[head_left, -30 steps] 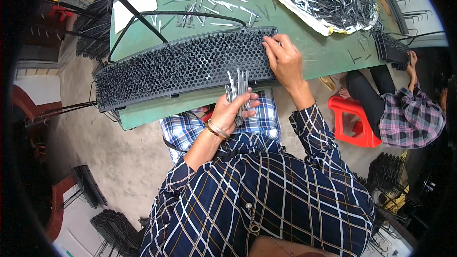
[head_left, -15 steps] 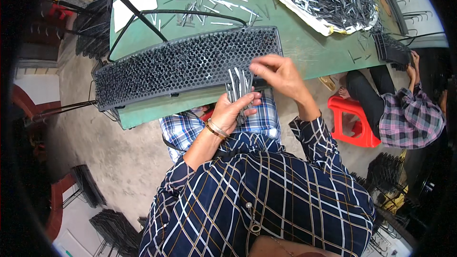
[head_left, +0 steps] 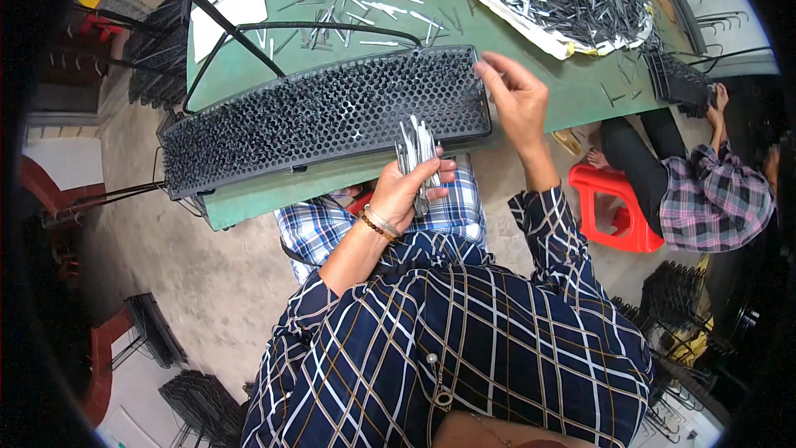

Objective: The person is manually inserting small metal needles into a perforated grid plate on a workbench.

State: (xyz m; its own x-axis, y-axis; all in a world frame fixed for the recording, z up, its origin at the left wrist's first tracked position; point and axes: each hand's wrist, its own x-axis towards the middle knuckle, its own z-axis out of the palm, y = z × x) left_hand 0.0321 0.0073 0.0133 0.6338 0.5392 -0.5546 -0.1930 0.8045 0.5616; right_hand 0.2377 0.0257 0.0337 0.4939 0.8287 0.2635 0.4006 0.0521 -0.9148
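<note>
A bundle of slim grey metal strips (head_left: 418, 145) stands upright in my left hand (head_left: 400, 189), whose thumb and fingers close around its lower part. Just beyond lies a long black perforated rack (head_left: 332, 148), slightly curved, with a wire handle. Dark pieces stick up from many of its holes, densest toward the left and along the far side; bare holes show in the middle and near right. My right hand (head_left: 521, 104) is at the rack's right end, thumb and forefinger pinched together. Whatever is between those fingertips is too small to make out.
Loose strips (head_left: 390, 8) are scattered over the green table (head_left: 572, 91). A white sack (head_left: 497, 12) heaped with more strips lies at the far right. Another person (head_left: 705, 199) works on a second black rack (head_left: 676, 83), beside a red stool (head_left: 618, 207). Black racks (head_left: 207, 402) stand on the floor.
My right hand has moved from above the bundle outward to the right end of the rack. My left hand keeps its hold on the bundle. The view has shifted slightly.
</note>
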